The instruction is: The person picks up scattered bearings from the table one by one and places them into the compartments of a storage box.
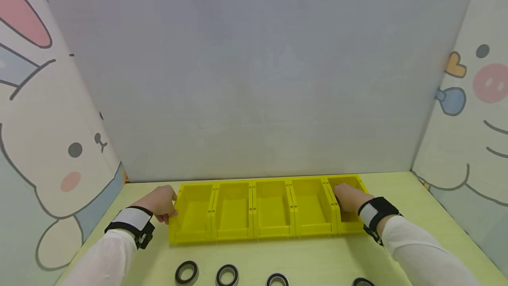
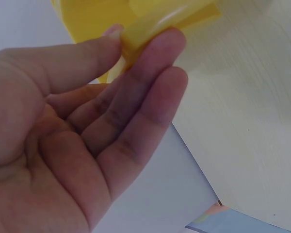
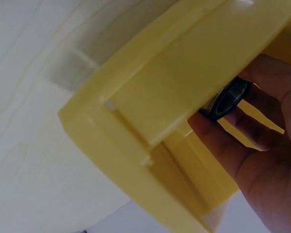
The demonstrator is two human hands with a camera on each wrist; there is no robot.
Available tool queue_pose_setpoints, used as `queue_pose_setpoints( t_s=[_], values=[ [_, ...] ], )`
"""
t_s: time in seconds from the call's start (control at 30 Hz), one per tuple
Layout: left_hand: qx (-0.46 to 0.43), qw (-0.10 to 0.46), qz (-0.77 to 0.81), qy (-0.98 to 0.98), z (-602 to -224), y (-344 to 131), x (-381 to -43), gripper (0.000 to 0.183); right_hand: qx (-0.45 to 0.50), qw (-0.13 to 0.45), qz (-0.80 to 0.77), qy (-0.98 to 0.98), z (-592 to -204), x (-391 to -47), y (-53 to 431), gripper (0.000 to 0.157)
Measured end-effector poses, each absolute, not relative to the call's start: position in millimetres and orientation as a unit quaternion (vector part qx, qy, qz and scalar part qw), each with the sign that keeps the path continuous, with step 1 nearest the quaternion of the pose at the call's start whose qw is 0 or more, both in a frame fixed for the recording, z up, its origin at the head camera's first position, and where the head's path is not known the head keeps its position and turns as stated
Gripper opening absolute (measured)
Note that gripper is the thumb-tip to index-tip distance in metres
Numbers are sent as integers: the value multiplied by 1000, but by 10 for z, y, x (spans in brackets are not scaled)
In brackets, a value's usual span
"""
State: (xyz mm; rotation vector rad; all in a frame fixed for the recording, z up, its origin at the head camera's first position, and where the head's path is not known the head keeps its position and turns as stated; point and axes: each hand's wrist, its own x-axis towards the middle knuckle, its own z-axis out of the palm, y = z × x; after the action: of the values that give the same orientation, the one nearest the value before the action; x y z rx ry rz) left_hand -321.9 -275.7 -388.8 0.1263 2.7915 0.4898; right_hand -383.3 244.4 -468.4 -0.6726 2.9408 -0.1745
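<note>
A row of yellow bins (image 1: 234, 235) joined side by side sits on the table against the back panel. At its left end, my left hand (image 1: 160, 204) pinches the wall edge between thumb and fingers; the left wrist view shows the yellow edge (image 2: 157, 19) at the fingertips. My right hand (image 1: 350, 197) reaches down into the rightmost bin. In the right wrist view, the right-hand fingers (image 3: 223, 141) and thumb hold a black-sealed ball bearing (image 3: 231, 98) inside that bin, part of it hidden behind the bin's front wall.
Several ball bearings lie on the pale wooden table (image 1: 317, 261) in front of the bins: one bearing (image 1: 186, 272) at left, another bearing (image 1: 227, 275) beside it, more cut by the lower frame edge. Grey panel (image 1: 254, 78) behind; cartoon-printed panels stand at both sides.
</note>
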Motion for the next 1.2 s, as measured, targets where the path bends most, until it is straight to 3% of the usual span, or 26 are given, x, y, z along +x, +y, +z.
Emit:
queue_pose_setpoints(
  t_s=[0.27,0.47,0.67,1.0,1.2],
  values=[
    [46,150,168,973,-3897,-2750,-3212,49,-226,52,-64,971,-4616,-3763,2428,21],
    [46,151,172,972,-3888,-2722,-3219,50,-225,51,-83,970,-4523,-3700,2482,9],
    [51,148,160,975,-3868,-2698,-3223,48,-218,32,-52,974,-3990,-3539,2494,48],
    [53,145,150,977,-3867,-2712,-3214,46,-263,-113,-40,957,-3356,-3145,2401,83],
    [50,148,153,976,-3878,-2718,-3216,46,-316,-144,-30,937,-3305,-2804,2107,91]
  ],
)
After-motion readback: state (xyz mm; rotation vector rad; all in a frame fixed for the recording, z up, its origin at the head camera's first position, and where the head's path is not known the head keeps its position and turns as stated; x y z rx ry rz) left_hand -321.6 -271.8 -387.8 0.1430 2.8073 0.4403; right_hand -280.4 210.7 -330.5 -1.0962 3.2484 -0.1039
